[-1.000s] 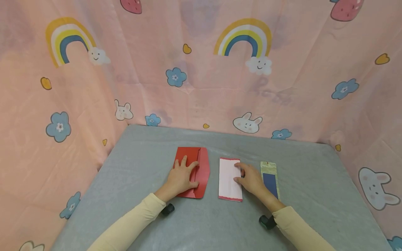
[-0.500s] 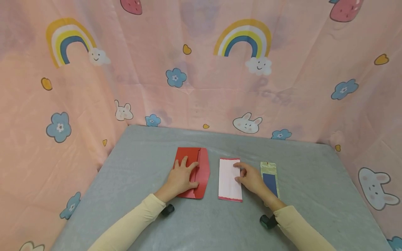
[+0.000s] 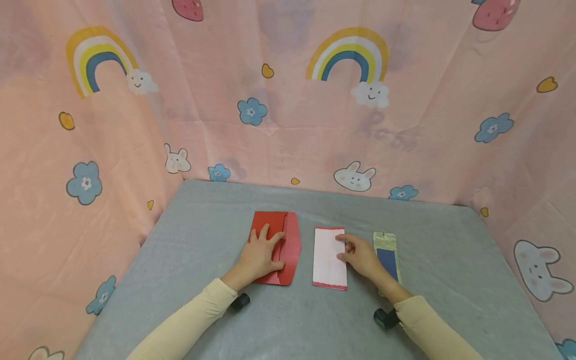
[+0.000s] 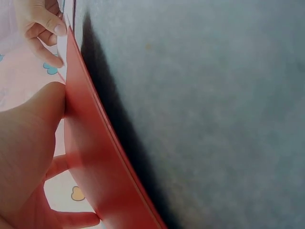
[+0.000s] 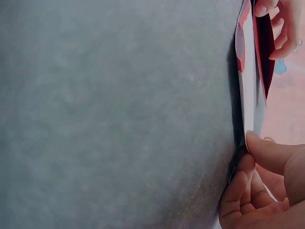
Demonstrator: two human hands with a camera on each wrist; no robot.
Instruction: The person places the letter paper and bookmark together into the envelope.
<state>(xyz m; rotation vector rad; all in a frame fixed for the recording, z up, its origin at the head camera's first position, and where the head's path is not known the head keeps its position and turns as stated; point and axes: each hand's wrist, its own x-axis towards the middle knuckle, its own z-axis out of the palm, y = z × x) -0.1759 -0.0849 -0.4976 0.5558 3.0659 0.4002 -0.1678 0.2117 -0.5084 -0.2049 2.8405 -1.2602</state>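
In the head view my left hand (image 3: 255, 257) rests spread on a red envelope (image 3: 292, 242), whose pointed flap lies unfolded toward the right. Its thumb and fingertips press the paper, as the left wrist view shows along the envelope's edge (image 4: 90, 138). To the right lies a flat white paper card (image 3: 325, 257) with red bands at both ends. My right hand (image 3: 363, 259) pinches the card's right edge. Seen from the right wrist, the thumb is on top of the card (image 5: 249, 90), with the other fingers curled below its edge.
A narrow packet (image 3: 387, 262), pale green with a dark blue panel, lies to the right, partly behind the right wrist. Everything lies on a grey cloth-covered table (image 3: 288, 325). A pink patterned curtain (image 3: 288, 145) hangs behind the table and along its sides.
The right wrist has shifted very slightly to the right, its fingers still at the card's edge. The left hand, envelope and packet have stayed in place.
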